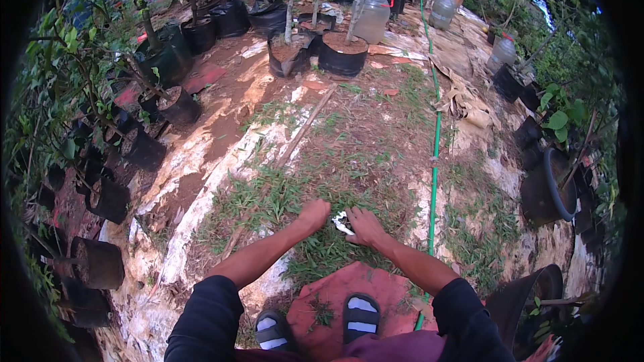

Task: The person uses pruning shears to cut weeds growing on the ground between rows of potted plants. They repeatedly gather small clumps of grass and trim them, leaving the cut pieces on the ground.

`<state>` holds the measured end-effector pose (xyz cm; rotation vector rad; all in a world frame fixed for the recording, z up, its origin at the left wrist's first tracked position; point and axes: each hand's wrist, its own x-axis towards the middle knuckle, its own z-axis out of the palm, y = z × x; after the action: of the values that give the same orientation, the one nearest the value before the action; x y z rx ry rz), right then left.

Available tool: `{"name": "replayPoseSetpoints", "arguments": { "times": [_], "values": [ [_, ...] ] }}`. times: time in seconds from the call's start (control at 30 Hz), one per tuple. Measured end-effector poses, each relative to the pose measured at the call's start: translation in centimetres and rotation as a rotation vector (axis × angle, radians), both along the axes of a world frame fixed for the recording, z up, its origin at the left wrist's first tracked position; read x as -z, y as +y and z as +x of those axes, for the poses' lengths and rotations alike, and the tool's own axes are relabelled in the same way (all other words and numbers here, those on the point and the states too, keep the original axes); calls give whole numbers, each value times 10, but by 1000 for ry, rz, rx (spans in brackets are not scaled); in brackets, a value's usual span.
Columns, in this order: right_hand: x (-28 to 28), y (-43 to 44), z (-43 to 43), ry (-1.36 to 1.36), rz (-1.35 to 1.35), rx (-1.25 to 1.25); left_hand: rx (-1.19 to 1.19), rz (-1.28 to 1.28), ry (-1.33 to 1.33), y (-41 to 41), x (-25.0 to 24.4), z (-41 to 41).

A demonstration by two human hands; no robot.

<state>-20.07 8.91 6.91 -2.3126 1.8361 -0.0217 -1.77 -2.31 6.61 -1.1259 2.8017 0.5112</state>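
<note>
My left hand [315, 214] is closed in a loose fist just above the grass [271, 196]; whether its fingers pinch anything is hidden. Close by on its right, my right hand [364, 226] reaches down with its back turned up. A small crumpled white piece [342, 222], perhaps plastic or paper, shows at the inner side of the right hand by the thumb. I cannot tell whether the hand grips it or only touches it. Green grass and dry clippings lie under and around both hands.
A green hose [435, 181] runs along the ground on the right. Black potted saplings [343, 58] stand ahead and on both sides, near a large water bottle [372, 15]. A thin stick [307, 128] lies ahead. My sandalled feet are by a red mat [322, 306].
</note>
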Motion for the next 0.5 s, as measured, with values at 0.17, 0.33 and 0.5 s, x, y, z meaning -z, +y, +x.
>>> {"name": "replayPoseSetpoints", "arguments": {
  "times": [0.17,0.33,0.5],
  "values": [
    [-4,6,10,-77,203,88,-45,18,95,-4,10,9],
    [3,16,18,-104,218,163,-42,42,122,-8,14,22],
    [-7,17,22,-173,250,230,-114,59,131,-16,21,33]
  ]
}}
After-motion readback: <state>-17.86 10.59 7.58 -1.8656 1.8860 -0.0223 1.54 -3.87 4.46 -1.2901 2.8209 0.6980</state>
